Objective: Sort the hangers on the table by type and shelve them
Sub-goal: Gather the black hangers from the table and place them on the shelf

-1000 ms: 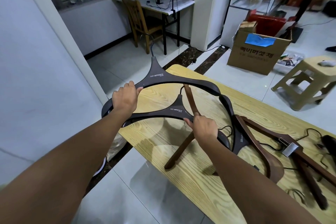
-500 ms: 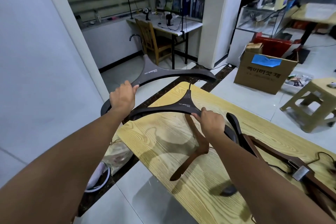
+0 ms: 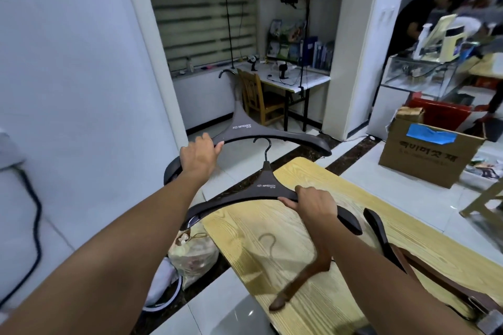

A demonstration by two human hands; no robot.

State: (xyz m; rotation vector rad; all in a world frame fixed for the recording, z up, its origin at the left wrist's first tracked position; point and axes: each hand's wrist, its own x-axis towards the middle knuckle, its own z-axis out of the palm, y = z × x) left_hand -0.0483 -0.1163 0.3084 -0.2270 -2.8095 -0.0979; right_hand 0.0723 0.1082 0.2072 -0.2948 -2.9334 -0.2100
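Head view, nearest first: a brown wooden hanger [image 3: 307,272] lies flat by the near edge of the table [image 3: 299,171], left alone, I judge, because it is a different type from the pair in hand. To its right, toward the table's right end, another dark hanger [image 3: 381,234] and more brown hangers [image 3: 435,275] wait in a loose overlap.

Above the table's left end the right hand [image 3: 315,200] is wrapped round the right arm of a dark plastic hanger [image 3: 265,189], held clear of the wood so that its hook throws a shadow on the grain. Farther out, past the left end and over the floor, the left hand [image 3: 200,156] is clamped on the left arm of a second dark hanger [image 3: 245,128] of the same make. One in each hand, hooks pointing away, keeps the matching pair untangled and ready to carry off together. No shelf shows; a cardboard box [image 3: 427,155] stands on the floor beyond.
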